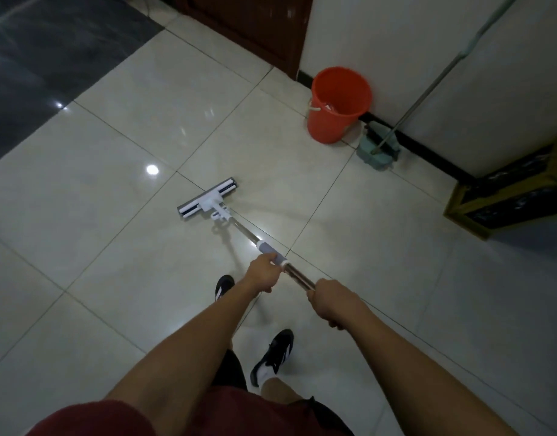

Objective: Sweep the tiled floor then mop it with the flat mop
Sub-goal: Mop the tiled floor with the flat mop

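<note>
The flat mop point(208, 199) has a white and grey head lying flat on the pale glossy tiled floor point(113, 152), a little ahead of my feet. Its metal pole runs back toward me. My left hand point(264, 272) is closed around the grey sleeve on the pole. My right hand point(330, 302) grips the pole's upper end, closer to my body. A broom point(379, 145) with a teal head and a long pole leans against the white wall at the right.
An orange bucket point(338, 103) stands by the wall near a dark wooden door point(255, 23). A dark cabinet with yellow trim point(506, 196) juts out at the right. Dark grey tiles point(44, 51) lie at the far left. My black shoes point(272, 357) stand below the pole.
</note>
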